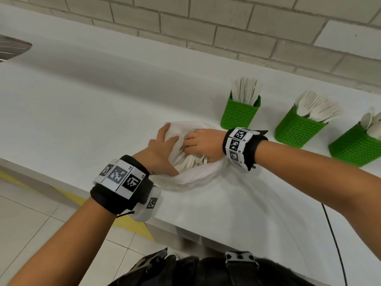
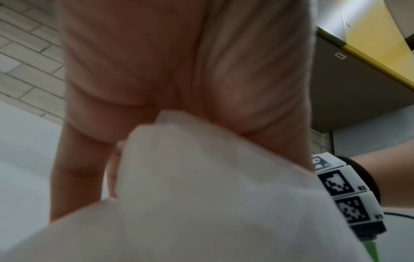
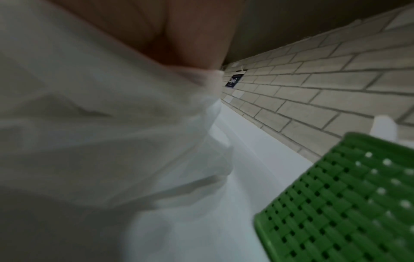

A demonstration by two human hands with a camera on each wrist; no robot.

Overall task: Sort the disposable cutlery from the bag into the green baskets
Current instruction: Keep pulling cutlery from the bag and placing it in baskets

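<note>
Hands meet at the bag [image 1: 191,176], frame centre on the tabletop [image 1: 103,112] — left hand [image 1: 162,149] holds its mouth apart, right hand [image 1: 203,144] curls around cutlery [image 1: 190,159] inside; green baskets [image 1: 240,112] stand upper right.

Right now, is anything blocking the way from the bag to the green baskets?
Nothing visible does. The right hand is inside the bag among the cutlery, the left hand holds the bag open, and the counter between bag and baskets is bare.
</note>
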